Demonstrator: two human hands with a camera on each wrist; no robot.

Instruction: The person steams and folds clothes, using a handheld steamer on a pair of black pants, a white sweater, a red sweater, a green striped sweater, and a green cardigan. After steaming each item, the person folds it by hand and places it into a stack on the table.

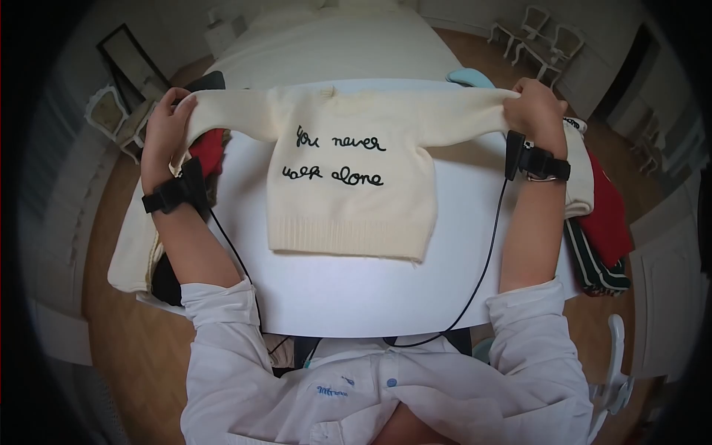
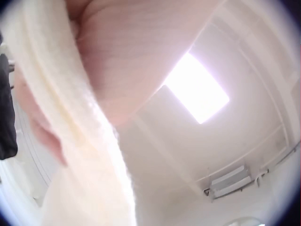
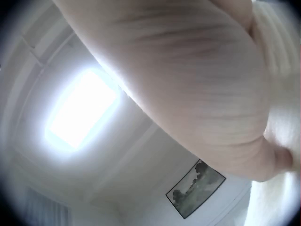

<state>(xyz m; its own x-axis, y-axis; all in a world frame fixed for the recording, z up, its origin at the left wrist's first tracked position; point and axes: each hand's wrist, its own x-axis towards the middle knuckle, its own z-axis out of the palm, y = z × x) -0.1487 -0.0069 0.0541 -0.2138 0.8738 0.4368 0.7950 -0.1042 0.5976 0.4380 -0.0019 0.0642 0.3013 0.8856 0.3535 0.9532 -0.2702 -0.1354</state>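
Note:
A cream knit sweater [image 1: 350, 208] with dark stitched lettering, "You never walk alone", hangs spread out by its sleeves over the white table [image 1: 326, 297]. At the end of one sleeve, my left hand [image 1: 165, 130] grips the cuff. Cream knit fabric [image 2: 89, 155] runs between its thumb and fingers in the left wrist view. My right hand [image 1: 535, 113] pinches the other sleeve's end, at about the same height. The right wrist view has the palm [image 3: 197, 89] large in front, with the thumb pressed on the cream knit [image 3: 287, 108].
Folded clothes lie at the table's left side, among them a cream garment [image 1: 133, 259] and a red one [image 1: 211, 152]. At the right edge are a red garment [image 1: 607, 215] and a dark striped one [image 1: 593, 259]. A bed [image 1: 348, 44] stands beyond the table.

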